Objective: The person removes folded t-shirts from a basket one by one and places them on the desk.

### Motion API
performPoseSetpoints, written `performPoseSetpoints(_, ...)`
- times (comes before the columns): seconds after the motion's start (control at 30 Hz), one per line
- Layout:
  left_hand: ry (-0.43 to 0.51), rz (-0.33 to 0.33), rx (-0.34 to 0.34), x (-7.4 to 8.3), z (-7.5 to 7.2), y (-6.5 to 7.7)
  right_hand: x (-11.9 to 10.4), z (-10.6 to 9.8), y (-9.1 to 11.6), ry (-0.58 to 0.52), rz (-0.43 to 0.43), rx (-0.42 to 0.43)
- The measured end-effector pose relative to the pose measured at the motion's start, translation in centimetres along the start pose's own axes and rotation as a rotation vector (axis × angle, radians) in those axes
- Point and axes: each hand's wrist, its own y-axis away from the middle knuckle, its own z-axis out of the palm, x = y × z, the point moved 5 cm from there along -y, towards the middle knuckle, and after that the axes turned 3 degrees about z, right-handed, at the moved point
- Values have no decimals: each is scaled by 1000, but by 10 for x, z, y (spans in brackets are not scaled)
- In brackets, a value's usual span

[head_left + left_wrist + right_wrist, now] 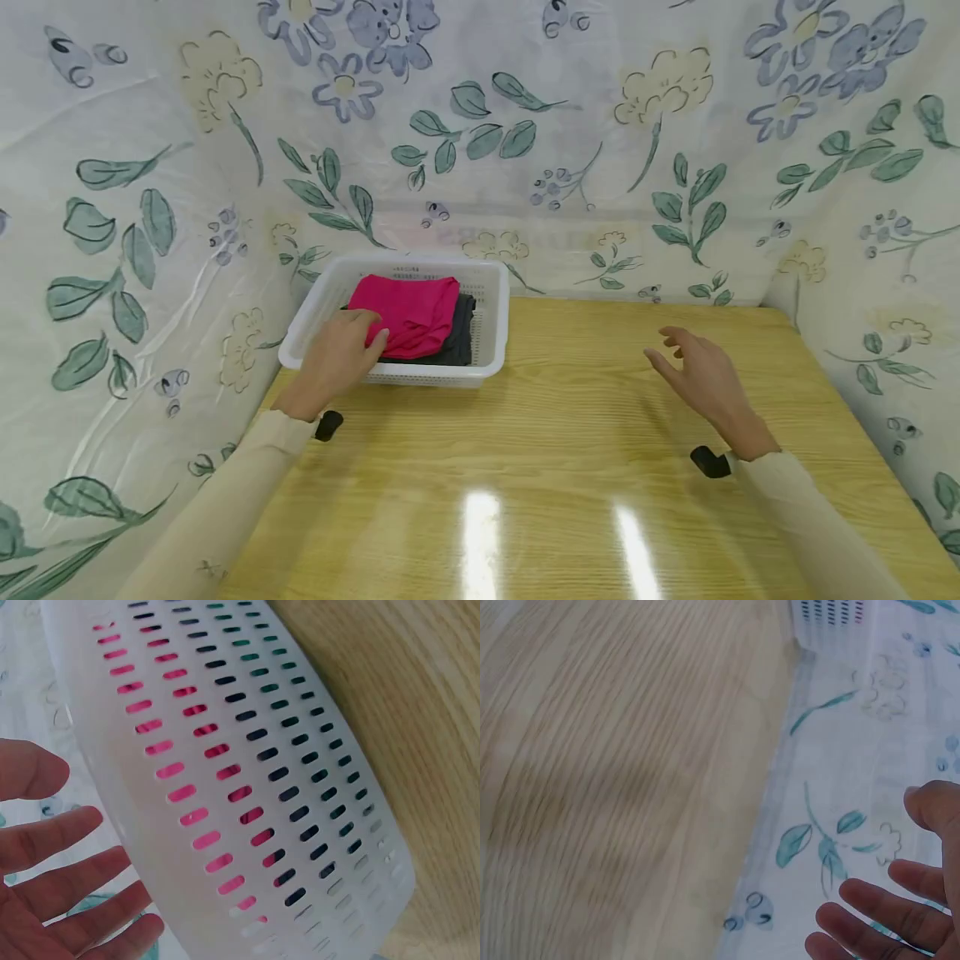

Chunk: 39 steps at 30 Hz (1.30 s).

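Note:
A white perforated plastic basket [491, 333] stands at the back left of the wooden table. Inside it a folded bright pink cloth [408, 312] lies on top of folded dark cloth [461, 333]. My left hand [337, 346] is over the basket's front left side, fingertips close to the pink cloth's edge. In the left wrist view the fingers [82, 892] are spread and relaxed beside the basket wall, with nothing between them. My right hand [697, 371] hovers over the right side of the table, fingers loosely bent and holding nothing.
A floral sheet [525, 167] hangs behind the wooden table [570, 433] and along both its sides. The basket sits close to the back and left sheets. Two bright light reflections show on the tabletop near the front.

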Motion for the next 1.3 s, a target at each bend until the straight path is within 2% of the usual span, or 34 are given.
performPoseSetpoints(0.07, 34, -23, -1, -5, -3, -4, -6, 1, -4, -12, -14, 21)
performPoseSetpoints(0.2, 95, -87, -59, -15, -7, -9, -21, 8, -15, -36, -46, 53)
performPoseSetpoints(0.3, 147, -151, -80, -23, -10, -7, -34, 15, -24, -51, -70, 57)
performPoseSetpoints(0.43, 197, -220, -65, -32, -16, -1, -53, 25, -34, -72, -97, 34)
performPoseSetpoints(0.57, 204, -234, -41, -38, -21, -3, -72, 30, -43, -99, -115, 34)
performPoseSetpoints(0.8, 193, -262, -32, -49, -20, -14, -105, 34, -58, -172, -136, 49)
performPoseSetpoints(1.1, 205, -344, -84, -57, -14, -22, -153, 45, -80, -240, -158, 9)
performPoseSetpoints(1.3, 256, -395, -124, -61, -16, -26, -179, 59, -93, -286, -161, -31)
